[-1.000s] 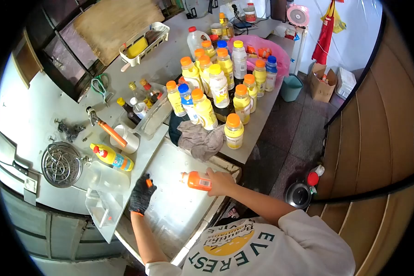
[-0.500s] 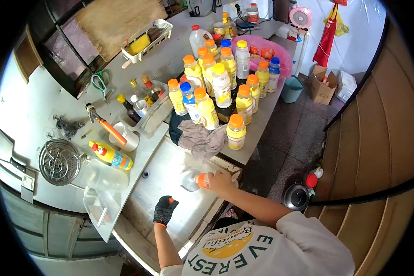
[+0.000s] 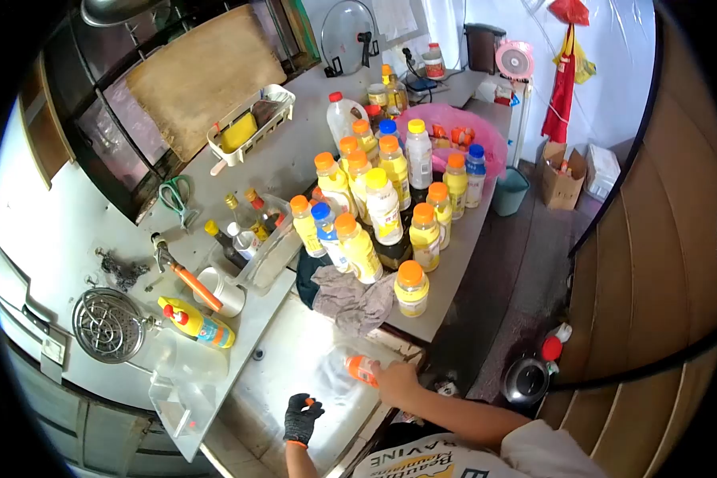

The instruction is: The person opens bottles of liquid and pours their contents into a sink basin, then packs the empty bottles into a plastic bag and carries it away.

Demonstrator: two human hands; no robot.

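My right hand (image 3: 398, 385) is wrapped around a clear plastic bottle (image 3: 362, 370) with an orange label. The bottle lies tilted over the sink (image 3: 275, 374), its clear end pointing left and blurred. In a dark knitted glove with an orange cuff, my left hand (image 3: 301, 420) is closed over the sink's near side. A small orange bottle cap (image 3: 311, 402) shows between its thumb and fingers. Beyond the sink, a grey-brown rag (image 3: 350, 299) hangs at the counter edge, beside a yellow bottle with an orange cap (image 3: 411, 290).
Many capped bottles (image 3: 384, 209) crowd the counter behind the rag. To the left are a yellow detergent bottle (image 3: 201, 323), a white cup (image 3: 221, 293), a clear plastic container (image 3: 187, 362) and a metal drain basket (image 3: 107, 325). A pink bag (image 3: 486, 147) lies behind the bottles.
The head view has tilted upward, so the counter and hands appear lower in the frame. My right hand still grips the clear bottle; my left still holds the orange cap.
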